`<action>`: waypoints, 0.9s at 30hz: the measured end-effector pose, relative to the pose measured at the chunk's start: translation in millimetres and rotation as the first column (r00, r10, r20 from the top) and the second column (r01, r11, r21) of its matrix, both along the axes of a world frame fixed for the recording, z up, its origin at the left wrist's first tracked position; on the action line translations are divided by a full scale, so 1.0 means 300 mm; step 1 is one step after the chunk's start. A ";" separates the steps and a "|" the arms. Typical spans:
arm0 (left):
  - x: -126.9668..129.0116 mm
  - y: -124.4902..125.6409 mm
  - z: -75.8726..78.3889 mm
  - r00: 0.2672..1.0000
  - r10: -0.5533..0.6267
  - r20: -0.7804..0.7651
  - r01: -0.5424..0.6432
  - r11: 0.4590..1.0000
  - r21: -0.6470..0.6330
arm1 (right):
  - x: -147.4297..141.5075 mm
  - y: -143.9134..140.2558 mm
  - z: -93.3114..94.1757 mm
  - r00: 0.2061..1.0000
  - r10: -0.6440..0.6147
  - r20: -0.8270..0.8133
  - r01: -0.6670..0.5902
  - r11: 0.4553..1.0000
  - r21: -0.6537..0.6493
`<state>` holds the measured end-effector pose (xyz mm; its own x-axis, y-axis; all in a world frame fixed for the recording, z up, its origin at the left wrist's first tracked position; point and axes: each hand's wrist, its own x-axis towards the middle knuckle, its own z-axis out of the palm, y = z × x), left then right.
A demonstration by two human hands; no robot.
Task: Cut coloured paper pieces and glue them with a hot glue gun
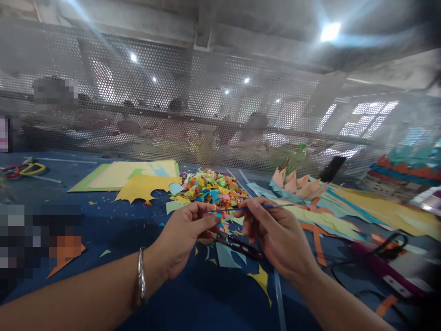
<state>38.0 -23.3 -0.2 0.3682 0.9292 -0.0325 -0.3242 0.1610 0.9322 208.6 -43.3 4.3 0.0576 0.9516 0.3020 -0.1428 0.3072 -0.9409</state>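
Observation:
Both hands are raised over the table, with a thin blue strip point(227, 209) stretched between them. My left hand point(193, 225), with a silver bracelet at the wrist, pinches one end between thumb and fingers. Thumb and forefinger of my right hand point(272, 225) close on the strip farther along, and a thin end sticks out to the right. Just below the hands lie dark-handled scissors point(246, 248), partly covered by my left fingers. A light blue paper offcut point(225, 258) lies beneath them. Behind the hands is a heap of small coloured paper scraps point(217, 186).
Stacked paper sheets point(103, 177) and a yellow offcut point(139, 186) lie left of the heap. Red and yellow handled tools point(32, 170) are far left. At right are peach paper points point(298, 184) and a purple device point(386, 271) with black cord. A perforated screen point(155, 92) stands behind.

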 end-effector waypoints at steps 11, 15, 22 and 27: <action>-0.003 -0.009 0.013 0.997 -0.038 0.069 0.043 0.997 -0.063 | 0.004 0.006 -0.002 0.999 -0.040 -0.022 0.040 0.999 -0.028; -0.008 -0.001 0.010 0.997 -0.016 0.080 0.023 0.996 -0.091 | -0.001 -0.004 0.000 1.000 -0.005 -0.015 0.004 0.999 -0.052; -0.016 -0.003 0.008 0.997 -0.072 -0.023 0.071 0.996 -0.052 | -0.003 -0.008 -0.005 0.998 0.054 0.020 -0.053 0.998 -0.033; -0.023 -0.002 0.019 0.993 -0.114 -0.025 0.114 0.993 -0.006 | 0.004 -0.008 -0.003 0.999 0.041 -0.003 -0.041 0.999 -0.033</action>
